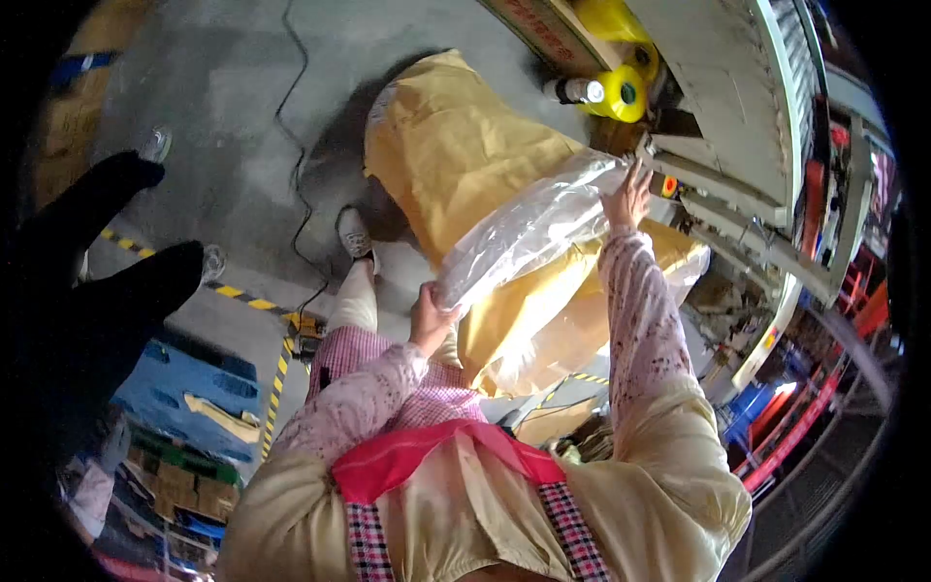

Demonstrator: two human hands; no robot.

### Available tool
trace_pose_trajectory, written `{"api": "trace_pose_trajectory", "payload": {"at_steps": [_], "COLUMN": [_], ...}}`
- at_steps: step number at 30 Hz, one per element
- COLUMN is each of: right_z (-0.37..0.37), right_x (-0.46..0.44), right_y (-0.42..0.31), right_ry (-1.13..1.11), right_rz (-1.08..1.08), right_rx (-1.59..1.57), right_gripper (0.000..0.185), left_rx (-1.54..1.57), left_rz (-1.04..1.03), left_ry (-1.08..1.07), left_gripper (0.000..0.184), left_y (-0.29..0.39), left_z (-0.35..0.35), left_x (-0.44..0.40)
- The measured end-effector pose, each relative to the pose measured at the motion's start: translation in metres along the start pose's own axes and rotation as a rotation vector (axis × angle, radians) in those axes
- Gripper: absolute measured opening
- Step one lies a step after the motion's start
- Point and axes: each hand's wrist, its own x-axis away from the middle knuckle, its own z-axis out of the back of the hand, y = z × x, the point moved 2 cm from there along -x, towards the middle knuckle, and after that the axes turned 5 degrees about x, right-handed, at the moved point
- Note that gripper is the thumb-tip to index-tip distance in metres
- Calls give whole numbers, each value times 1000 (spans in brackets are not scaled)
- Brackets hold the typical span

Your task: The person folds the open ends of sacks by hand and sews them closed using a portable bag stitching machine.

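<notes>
In the head view, a large brown paper sack (465, 126) slants above the floor (223, 97), with clear plastic film (529, 228) bunched across its near part. The left hand (429, 320) has its fingers curled closed on the film's near-left end. The right hand (628, 199) lies on the film's far-right end, fingers extended and a little apart; I cannot tell whether it pinches the film.

The sack looks light for its bulk, its paper fairly stiff but apt to crease or tear at a sharp bend. The film looks thin, soft and slippery, so a gathered fold at each end should hold better than a flat pinch; catching paper and film together would likely stop them sliding apart.

For moving, open floor lies left of the sack, crossed by a black cable (296, 145) and bounded nearer the body by striped tape (281, 373). The right side is tight: the machine frame (718, 165) stands just beside the right hand, its edges a snag risk. Yellow rolls (624, 94) sit near the sack's far-right side.
</notes>
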Motion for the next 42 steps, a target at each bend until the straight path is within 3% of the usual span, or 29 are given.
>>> {"api": "trace_pose_trajectory", "payload": {"at_steps": [2, 4, 6, 8, 9, 10, 11, 14, 15, 16, 17, 18, 19, 21, 24, 26, 27, 28, 30, 32, 34, 36, 38, 39, 40, 42], "right_z": [-5, -24, -26, -85, -75, -68, -62, -54, -79, -100, -63, -14, 4, 33, 72, 106, 125, 134, 155, 162, 153, 147, 134, 80, 76, 54], "right_x": [-18, -42, -57, -106, -103, -101, -97, -71, -78, -87, -63, -28, -11, 8, 24, 37, 41, 39, 27, 23, 20, 12, 14, -12, 1, 25], "right_y": [3, 8, 4, 14, 5, -3, -11, -28, -34, -34, -43, -63, -73, -87, -111, -127, -137, -142, -154, -119, -89, -86, -124, -141, -161, -173], "right_ry": [23, 148, 22, -2, 8, 5, 1, 178, 175, 177, 155, 128, 88, 55, -87, -230, -42, -41, 185, -34, -180, -47, 150, -63, -83, -255], "right_rz": [-36, 16, 62, 273, 227, 229, 244, 353, 290, 221, 227, 228, 279, 326, 406, 473, 652, 655, 814, 665, 445, 470, 454, 405, 437, 424], "right_rx": [-98, -222, -229, -359, -341, -352, -352, -508, -709, -908, -789, -669, -760, -850, -735, -867, -713, -727, -540, -834, -1113, -839, -606, -739, -596, -1110], "right_gripper": [107, 104, 89, 66, 43, 43, 38, 30, 31, 32, 34, 36, 35, 33, 20, 19, 17, 17, 15, 17, 23, 18, 19, 20, 24, 23], "left_rx": [108, 341, 569, 460, 435, 491, 217, -305, 364, 601, 838, 533, 226, -180, 606, 494, 508, 520, 372, 107, -94, -362, -754, -771, -792, -749], "left_rz": [11, 147, 179, 174, 226, 198, 143, 242, 322, 286, 246, 165, 86, 49, 125, -82, -72, -54, -178, -287, -248, -294, -421, -413, -404, -423], "left_ry": [-63, -177, -186, -120, -125, -56, -1, 300, 445, 488, 530, 489, 481, 448, 359, 294, 291, 292, 298, 361, 345, 296, 378, 350, 316, 447], "left_gripper": [46, 46, 36, 33, 33, 32, 32, 32, 35, 37, 39, 40, 42, 43, 44, 40, 39, 38, 35, 31, 25, 25, 26, 27, 27, 25], "left_y": [-47, -50, -50, -17, -23, -33, -44, 44, 27, -11, -49, -45, -40, 37, 96, 94, 107, 122, 166, 186, 205, 260, 275, 269, 255, 249], "left_z": [-9, -20, -35, -33, -34, -39, -33, 11, 31, 49, 67, 79, 91, 103, 113, 143, 166, 190, 235, 273, 320, 339, 358, 366, 372, 371], "left_x": [3, 17, 20, 17, 8, 0, -11, -45, -70, -103, -135, -139, -141, -115, -89, -77, -68, -49, -19, -9, -12, -16, -50, -71, -90, -88]}}
